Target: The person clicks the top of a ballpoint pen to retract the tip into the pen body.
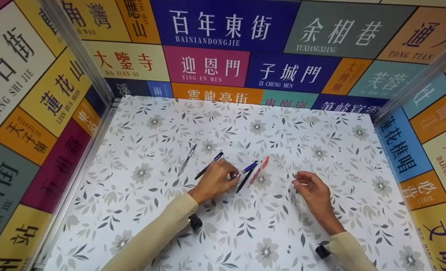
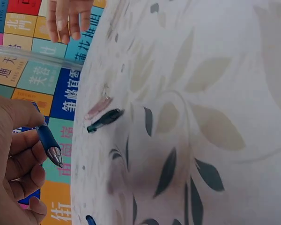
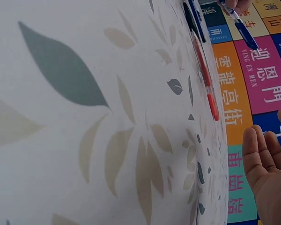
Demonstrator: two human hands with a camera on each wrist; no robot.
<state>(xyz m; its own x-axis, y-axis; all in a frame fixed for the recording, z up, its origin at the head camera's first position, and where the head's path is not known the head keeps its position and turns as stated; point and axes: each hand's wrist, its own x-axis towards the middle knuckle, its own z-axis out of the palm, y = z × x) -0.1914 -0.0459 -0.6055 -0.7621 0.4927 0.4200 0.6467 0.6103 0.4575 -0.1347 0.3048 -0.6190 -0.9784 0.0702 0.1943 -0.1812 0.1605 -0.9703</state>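
Observation:
My left hand (image 1: 218,176) pinches a blue pen (image 1: 250,166) between thumb and fingers. In the left wrist view, the silver tip of this blue pen (image 2: 49,143) points out from the left hand (image 2: 14,159). Just right of it on the cloth lie a black pen (image 1: 244,181) and a red pen (image 1: 259,171). Partly behind my left hand is a dark pen (image 1: 209,166), its nearer part close to the fingers. My right hand (image 1: 315,192) hovers over the cloth to the right, fingers loosely bent, holding nothing.
Farther left lies a clear pen with dark parts (image 1: 187,159). A white cloth with grey flowers and leaves (image 1: 268,226) covers the table. Panels with coloured street-name signs (image 1: 223,26) stand at the back and both sides. A metal post (image 1: 83,49) marks the back left corner.

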